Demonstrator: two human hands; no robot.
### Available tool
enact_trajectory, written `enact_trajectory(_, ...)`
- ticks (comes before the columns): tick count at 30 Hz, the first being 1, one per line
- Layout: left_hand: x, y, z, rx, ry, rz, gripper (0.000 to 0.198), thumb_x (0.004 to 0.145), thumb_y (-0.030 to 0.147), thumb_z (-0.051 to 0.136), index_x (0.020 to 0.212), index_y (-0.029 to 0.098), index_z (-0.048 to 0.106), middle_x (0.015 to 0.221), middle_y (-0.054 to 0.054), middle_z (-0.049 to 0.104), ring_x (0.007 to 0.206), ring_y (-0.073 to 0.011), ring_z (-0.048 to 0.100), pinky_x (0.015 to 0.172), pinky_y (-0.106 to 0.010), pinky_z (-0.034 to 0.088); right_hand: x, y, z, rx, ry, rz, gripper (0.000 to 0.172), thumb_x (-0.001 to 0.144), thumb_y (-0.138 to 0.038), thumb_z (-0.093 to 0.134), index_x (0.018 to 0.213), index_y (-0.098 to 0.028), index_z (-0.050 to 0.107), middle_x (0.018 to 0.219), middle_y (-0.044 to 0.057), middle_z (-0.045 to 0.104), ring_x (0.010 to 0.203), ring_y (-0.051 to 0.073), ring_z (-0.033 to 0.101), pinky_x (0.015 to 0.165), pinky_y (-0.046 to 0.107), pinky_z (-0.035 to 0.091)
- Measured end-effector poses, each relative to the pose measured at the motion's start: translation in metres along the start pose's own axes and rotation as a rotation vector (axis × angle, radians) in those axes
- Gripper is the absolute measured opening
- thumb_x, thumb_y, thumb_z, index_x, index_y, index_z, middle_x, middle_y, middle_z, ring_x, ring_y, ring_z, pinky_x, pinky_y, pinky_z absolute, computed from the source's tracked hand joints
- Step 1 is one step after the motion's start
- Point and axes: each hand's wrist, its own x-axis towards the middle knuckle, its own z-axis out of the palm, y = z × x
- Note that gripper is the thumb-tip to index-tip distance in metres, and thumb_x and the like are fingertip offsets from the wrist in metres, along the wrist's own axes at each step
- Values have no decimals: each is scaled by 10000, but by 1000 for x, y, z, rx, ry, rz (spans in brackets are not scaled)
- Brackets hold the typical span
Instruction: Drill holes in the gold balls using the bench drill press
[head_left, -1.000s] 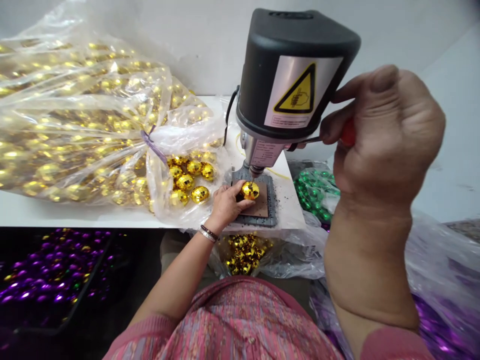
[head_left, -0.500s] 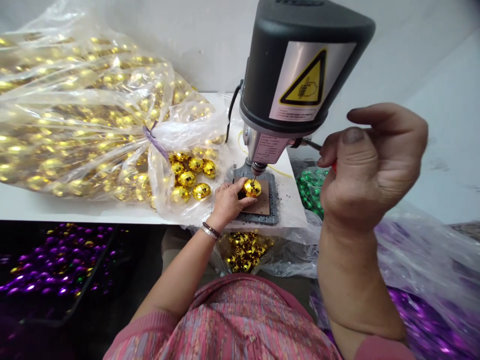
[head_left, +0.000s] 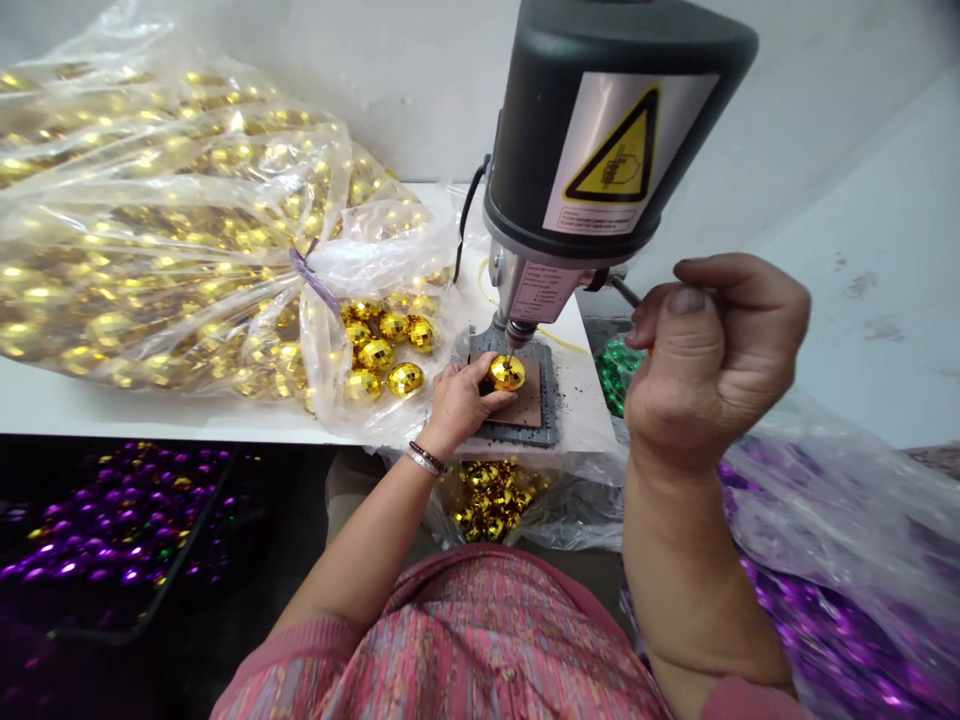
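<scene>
A small bench drill (head_left: pixel 600 130) with a black head and a yellow warning label stands on the white table (head_left: pixel 150 420). My left hand (head_left: pixel 459 398) pinches a gold faceted ball (head_left: pixel 508 372) on the brown pad (head_left: pixel 529 405) of the drill's base plate, right under the drill bit. My right hand (head_left: pixel 712 360) is closed round the drill's feed lever (head_left: pixel 624 291), whose red knob is almost hidden in the fist.
A large clear bag of gold balls (head_left: pixel 165 230) fills the table's left, with loose gold balls (head_left: pixel 382 350) spilling by its mouth. A bag of gold balls (head_left: pixel 487 500) hangs below the table edge. Green balls (head_left: pixel 619 370) lie right of the drill, purple balls (head_left: pixel 112 520) in a tray at the lower left.
My right hand has swung the lever down and toward me, from beside the drill head to below it. The left hand keeps the gold ball under the bit.
</scene>
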Motion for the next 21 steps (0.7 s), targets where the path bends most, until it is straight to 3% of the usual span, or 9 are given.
enact_trajectory(13, 0, -2, 3, -19, 19, 1, 641, 821, 464, 776, 1414, 284, 613, 1053, -62, 724, 1077, -287, 610, 956, -364, 470, -8, 10, 7, -23, 120, -45, 149, 954, -399, 534, 992, -264, 584, 707, -39, 520, 581, 71, 510, 625, 288, 436)
enact_trajectory(21, 0, 1, 2, -34, 17, -7, 636, 819, 420, 786, 1414, 277, 615, 1074, -67, 738, 1075, -290, 611, 971, -383, 466, -11, 13, 6, -22, 108, -19, 145, 942, -418, 556, 988, -286, 596, 742, -33, 531, 601, 82, 517, 662, 299, 434)
